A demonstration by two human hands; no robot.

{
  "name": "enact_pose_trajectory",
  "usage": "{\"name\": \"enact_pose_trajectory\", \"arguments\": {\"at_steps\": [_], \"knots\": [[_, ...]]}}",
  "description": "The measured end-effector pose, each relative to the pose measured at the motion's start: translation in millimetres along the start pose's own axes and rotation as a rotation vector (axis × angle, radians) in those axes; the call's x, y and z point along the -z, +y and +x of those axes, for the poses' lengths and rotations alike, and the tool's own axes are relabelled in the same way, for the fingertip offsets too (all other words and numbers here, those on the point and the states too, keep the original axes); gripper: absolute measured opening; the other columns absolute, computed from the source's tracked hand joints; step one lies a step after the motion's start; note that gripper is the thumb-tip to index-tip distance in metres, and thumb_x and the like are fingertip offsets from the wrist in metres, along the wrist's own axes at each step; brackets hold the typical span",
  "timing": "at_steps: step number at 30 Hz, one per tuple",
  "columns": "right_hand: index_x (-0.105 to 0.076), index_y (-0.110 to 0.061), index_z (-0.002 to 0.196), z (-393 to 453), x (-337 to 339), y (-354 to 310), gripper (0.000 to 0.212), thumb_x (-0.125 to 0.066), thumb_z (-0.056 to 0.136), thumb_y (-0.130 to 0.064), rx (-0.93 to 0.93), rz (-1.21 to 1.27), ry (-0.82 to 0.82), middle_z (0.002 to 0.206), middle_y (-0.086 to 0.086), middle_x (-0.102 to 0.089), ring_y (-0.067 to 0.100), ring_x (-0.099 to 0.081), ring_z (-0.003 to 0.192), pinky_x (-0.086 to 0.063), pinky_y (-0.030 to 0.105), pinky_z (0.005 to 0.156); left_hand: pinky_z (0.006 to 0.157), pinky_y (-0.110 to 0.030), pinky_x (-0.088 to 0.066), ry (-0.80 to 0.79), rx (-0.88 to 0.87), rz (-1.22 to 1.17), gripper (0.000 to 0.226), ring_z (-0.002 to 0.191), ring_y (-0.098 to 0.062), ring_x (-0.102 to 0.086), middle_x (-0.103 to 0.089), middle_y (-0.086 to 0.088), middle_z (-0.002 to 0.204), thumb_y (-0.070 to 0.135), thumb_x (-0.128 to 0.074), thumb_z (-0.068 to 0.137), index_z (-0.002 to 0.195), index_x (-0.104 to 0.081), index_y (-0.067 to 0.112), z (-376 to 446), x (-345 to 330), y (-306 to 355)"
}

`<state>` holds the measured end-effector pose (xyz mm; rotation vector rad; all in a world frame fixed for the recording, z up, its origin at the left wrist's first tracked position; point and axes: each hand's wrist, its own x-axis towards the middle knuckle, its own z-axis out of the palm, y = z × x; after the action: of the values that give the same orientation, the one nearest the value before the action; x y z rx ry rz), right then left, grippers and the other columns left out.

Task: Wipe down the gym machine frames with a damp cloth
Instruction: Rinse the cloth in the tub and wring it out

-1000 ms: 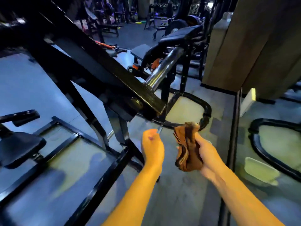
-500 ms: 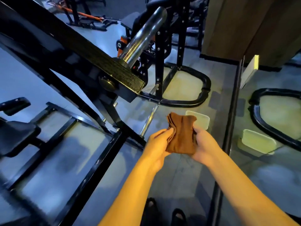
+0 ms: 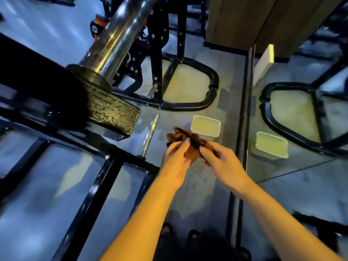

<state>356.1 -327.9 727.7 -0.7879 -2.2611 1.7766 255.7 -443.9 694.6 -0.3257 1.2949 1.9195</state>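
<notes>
Holding cloth above tub

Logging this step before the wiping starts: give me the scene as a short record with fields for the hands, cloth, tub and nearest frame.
left hand: pinches the cloth
right hand: grips the cloth from the other side
cloth: brown, bunched, held in the air between both hands, touching no frame
tub: pale, rectangular, open, on the floor just beyond the cloth
mirror: on the right, showing the tub's reflection
frame: black bars on the floor to the left
peg: chrome, rising from the frame, left of the cloth
</notes>
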Motion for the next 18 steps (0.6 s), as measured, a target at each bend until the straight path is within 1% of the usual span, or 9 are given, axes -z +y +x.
{"name": "enact_pose_trajectory", "arguments": {"at_steps": [2,4,7,8,10,12,14,16,18], "knots": [[-0.072,-0.014,0.119,18.7,4.4,3.9,0.023,-0.055,0.108,-0.024,-0.244,0.287,0.179,0.106,0.009,-0.078,0.018,-0.072,0.098,-0.059,0.035,0.082,0.084,-0.036,-0.061,-0.017,-0.006,0.040,0.031,0.107,-0.024,-0.073,-0.073,-0.018,0.120,0.015,-0.064,0.101,0.129,-0.061,0.003,18.3,-9.3,-1.0],[-0.062,-0.013,0.133,42.1,16.4,7.3,0.027,-0.051,0.110,-0.021,-0.390,0.519,0.333,0.117,0.009,-0.075,0.019,-0.075,0.095,-0.062,0.035,0.072,0.089,-0.039,-0.061,0.036,0.001,0.129,0.022,0.106,-0.024,-0.073,-0.072,-0.015,0.119,0.015,-0.066,0.100,0.122,-0.063,0.017,36.7,-23.7,0.0],[-0.026,-0.029,0.159,86.7,45.5,20.2,0.061,-0.052,0.108,-0.009,-0.461,0.588,0.466,0.118,-0.004,-0.060,0.015,-0.067,0.089,-0.061,0.038,0.064,0.087,-0.036,-0.061,0.124,-0.040,0.329,0.028,0.102,-0.024,-0.071,-0.071,-0.012,0.110,0.018,-0.067,0.100,0.115,-0.059,0.040,74.0,-41.8,-3.8],[-0.024,-0.034,0.159,101.2,53.0,25.3,0.065,-0.052,0.107,-0.006,-0.472,0.548,0.469,0.112,-0.006,-0.058,0.014,-0.065,0.089,-0.062,0.039,0.065,0.079,-0.031,-0.060,0.122,-0.071,0.414,0.025,0.099,-0.023,-0.070,-0.069,-0.011,0.105,0.017,-0.062,0.102,0.112,-0.060,0.039,84.8,-49.1,-4.3],[-0.044,-0.031,0.146,131.9,64.1,32.9,0.046,-0.049,0.108,-0.005,-0.506,0.445,0.425,0.110,0.000,-0.061,0.015,-0.064,0.088,-0.061,0.036,0.061,0.067,-0.023,-0.054,0.104,-0.111,0.544,0.023,0.093,-0.021,-0.064,-0.065,-0.003,0.096,0.012,-0.052,0.104,0.101,-0.064,0.031,109.9,-64.5,-5.3],[-0.061,-0.021,0.132,165.3,75.5,44.7,0.032,-0.045,0.108,-0.007,-0.576,0.421,0.394,0.119,0.009,-0.064,0.018,-0.066,0.092,-0.060,0.032,0.058,0.064,-0.021,-0.051,0.140,-0.070,0.593,0.033,0.092,-0.018,-0.063,-0.063,0.004,0.092,0.007,-0.046,0.103,0.089,-0.066,0.028,137.7,-82.8,-7.9],[-0.065,-0.017,0.125,202.2,90.7,62.0,0.035,-0.041,0.104,-0.003,-0.621,0.484,0.308,0.121,0.014,-0.066,0.024,-0.067,0.100,-0.060,0.033,0.062,0.061,-0.018,-0.050,0.218,0.034,0.574,0.035,0.090,-0.018,-0.065,-0.066,0.004,0.092,0.003,-0.045,0.100,0.087,-0.066,0.028,171.1,-99.7,-8.4],[-0.062,-0.013,0.129,234.6,106.3,78.6,0.039,-0.041,0.100,0.003,-0.660,0.469,0.199,0.123,0.019,-0.065,0.029,-0.068,0.107,-0.062,0.036,0.069,0.062,-0.018,-0.050,0.219,0.122,0.579,0.029,0.093,-0.021,-0.066,-0.069,-0.004,0.100,-0.003,-0.051,0.094,0.101,-0.068,0.020,202.9,-110.4,-9.1],[-0.056,-0.012,0.139,264.9,121.9,99.2,0.048,-0.049,0.096,0.010,-0.643,0.339,0.078,0.126,0.021,-0.064,0.028,-0.069,0.106,-0.065,0.035,0.076,0.058,-0.016,-0.047,0.106,0.176,0.733,0.042,0.087,-0.016,-0.060,-0.061,-0.005,0.099,-0.007,-0.058,0.087,0.124,-0.059,0.011,229.6,-123.4,-7.0]]}}
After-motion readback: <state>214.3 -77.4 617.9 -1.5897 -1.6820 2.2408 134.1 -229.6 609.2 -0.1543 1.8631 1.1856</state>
